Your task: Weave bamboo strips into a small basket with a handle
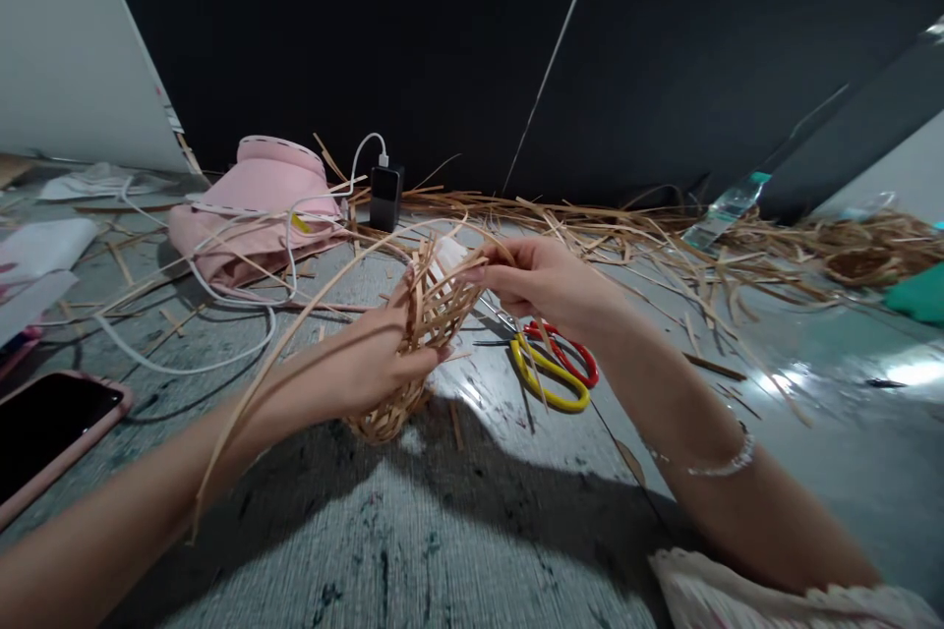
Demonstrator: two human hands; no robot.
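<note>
- Our left hand clamps its fingers around the woven basket.
- Our right hand pinches a strip at its rim.
- Scissors lie beside our right wrist.

The worktop's front edge falls outside the view. On its left side, the phone and the white packet are cut off by the picture's edge. The person's left hand covers part of the woven piece; which strip the right hand pinches cannot be told. The scissors' blades are partly hidden. Near the back edge, the bottle's label is unreadable; towards the right, a green thing is cropped, its kind unclear.
</note>
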